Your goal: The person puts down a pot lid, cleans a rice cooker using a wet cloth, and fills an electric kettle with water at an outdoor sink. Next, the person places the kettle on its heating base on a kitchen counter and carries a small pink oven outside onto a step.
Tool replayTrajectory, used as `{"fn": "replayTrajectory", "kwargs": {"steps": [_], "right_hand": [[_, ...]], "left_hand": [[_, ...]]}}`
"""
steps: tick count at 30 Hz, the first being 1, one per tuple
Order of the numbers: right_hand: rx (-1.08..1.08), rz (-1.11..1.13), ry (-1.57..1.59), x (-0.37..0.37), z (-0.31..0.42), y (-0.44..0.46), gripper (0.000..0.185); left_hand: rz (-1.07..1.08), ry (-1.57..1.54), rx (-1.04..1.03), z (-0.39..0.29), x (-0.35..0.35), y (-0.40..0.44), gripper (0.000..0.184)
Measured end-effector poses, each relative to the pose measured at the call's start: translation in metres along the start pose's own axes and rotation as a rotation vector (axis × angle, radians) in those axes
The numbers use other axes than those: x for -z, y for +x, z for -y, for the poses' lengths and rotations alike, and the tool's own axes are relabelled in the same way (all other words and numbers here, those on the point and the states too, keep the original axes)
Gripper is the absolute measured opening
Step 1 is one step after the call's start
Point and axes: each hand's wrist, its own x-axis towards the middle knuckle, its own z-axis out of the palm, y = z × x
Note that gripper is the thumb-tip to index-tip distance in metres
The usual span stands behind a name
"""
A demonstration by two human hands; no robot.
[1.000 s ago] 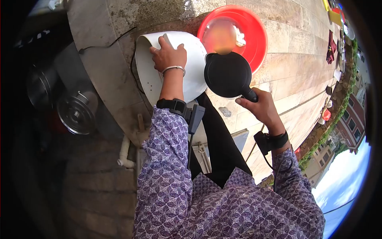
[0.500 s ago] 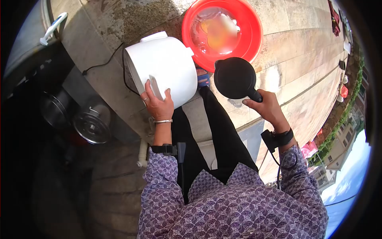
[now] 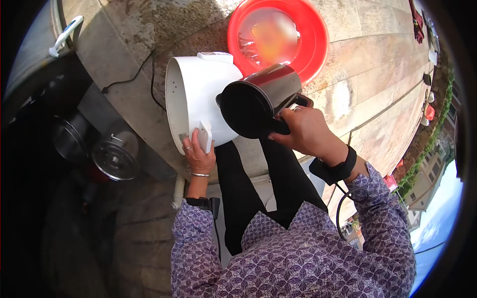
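A white round container (image 3: 211, 94), tilted on its side with its wide opening toward the left, is held by a handle on its near side. My left hand (image 3: 198, 153) has its fingers wrapped round that handle. The handle of a kettle (image 3: 280, 84) with a black lid and a shiny metal body is in my right hand (image 3: 310, 131). The kettle is tipped over toward the left, its lid beside the white container. Behind both lies a red basin (image 3: 314, 42) with water and something yellowish, blurred.
A black cord (image 3: 130, 79) lies on the stone paving (image 3: 348, 59) at the left. Further left are a metal pot (image 3: 69, 136), a glass-lidded pot (image 3: 115, 158) and a white-handled tool (image 3: 67, 35). A dark red cloth (image 3: 416, 22) lies far right.
The kettle has swung left and tipped over, showing its metal side. The white container has turned, so its opening faces left and shows more of the inside.
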Motion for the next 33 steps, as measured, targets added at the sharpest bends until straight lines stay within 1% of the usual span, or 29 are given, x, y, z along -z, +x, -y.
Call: {"fn": "replayTrajectory", "kwargs": {"steps": [1, 2, 4, 8, 9, 10, 11, 12, 13, 15, 17, 20, 22, 23, 25, 26, 28, 30, 33], "right_hand": [[-0.036, 0.065, -0.016, 0.001, 0.007, 0.003, 0.034], [-0.038, 0.068, -0.02, 0.001, 0.01, 0.004, 0.034], [-0.021, 0.138, -0.04, -0.002, 0.014, 0.007, 0.034], [-0.02, 0.188, -0.006, -0.009, 0.003, 0.004, 0.034], [-0.008, 0.192, -0.005, -0.012, -0.004, 0.002, 0.035], [0.008, 0.194, -0.006, -0.013, -0.009, 0.001, 0.036], [-0.055, 0.175, 0.035, -0.016, -0.012, -0.001, 0.039], [-0.05, 0.174, 0.031, -0.018, -0.014, -0.002, 0.039], [-0.105, 0.161, 0.044, -0.018, -0.017, -0.004, 0.04], [-0.199, 0.163, 0.052, -0.018, -0.019, -0.005, 0.04], [-0.208, 0.138, 0.033, -0.025, -0.02, -0.007, 0.039], [-0.201, 0.084, 0.02, -0.03, -0.025, -0.011, 0.038], [-0.204, 0.068, -0.003, -0.031, -0.028, -0.013, 0.038], [-0.209, 0.076, 0.007, -0.031, -0.026, -0.015, 0.038], [-0.24, 0.048, 0.06, -0.026, -0.03, -0.01, 0.038], [-0.227, 0.03, 0.081, -0.024, -0.033, -0.01, 0.038], [-0.286, 0.05, 0.131, -0.022, -0.036, -0.01, 0.037], [-0.314, 0.054, 0.153, -0.027, -0.044, -0.011, 0.037], [-0.362, 0.079, 0.172, -0.03, -0.05, -0.009, 0.039]], "left_hand": [[0.012, 0.015, -0.006, 0.006, -0.001, -0.011, 0.069], [0.012, 0.011, -0.004, 0.014, -0.003, -0.021, 0.069], [-0.025, -0.007, -0.045, 0.028, -0.001, -0.037, 0.063], [0.006, -0.016, -0.044, 0.064, 0.008, -0.048, 0.063], [0.016, 0.002, -0.019, 0.068, 0.012, -0.046, 0.067], [0.012, 0.003, -0.01, 0.071, 0.016, -0.043, 0.067], [0.012, 0.004, 0.008, 0.075, 0.019, -0.04, 0.071], [0.012, 0.004, 0.022, 0.081, 0.021, -0.038, 0.074], [0.011, 0.049, -0.021, 0.086, 0.024, -0.036, 0.08], [0.029, 0.051, -0.024, 0.091, 0.026, -0.038, 0.08], [0.049, 0.053, -0.03, 0.096, 0.027, -0.04, 0.081], [0.058, 0.098, -0.027, 0.078, 0.032, -0.028, 0.083], [-0.007, 0.212, 0.036, 0.041, 0.038, -0.01, 0.086], [0.006, 0.217, 0.036, 0.04, 0.039, -0.01, 0.086], [0.058, 0.234, 0.148, 0.039, 0.029, 0.002, 0.085], [0.051, 0.227, 0.136, 0.042, 0.023, 0.006, 0.085], [0.096, 0.199, 0.16, 0.055, 0.031, -0.008, 0.09], [0.103, 0.185, 0.142, 0.066, 0.039, -0.011, 0.091], [0.192, 0.114, 0.244, 0.075, 0.05, -0.015, 0.09]]}}
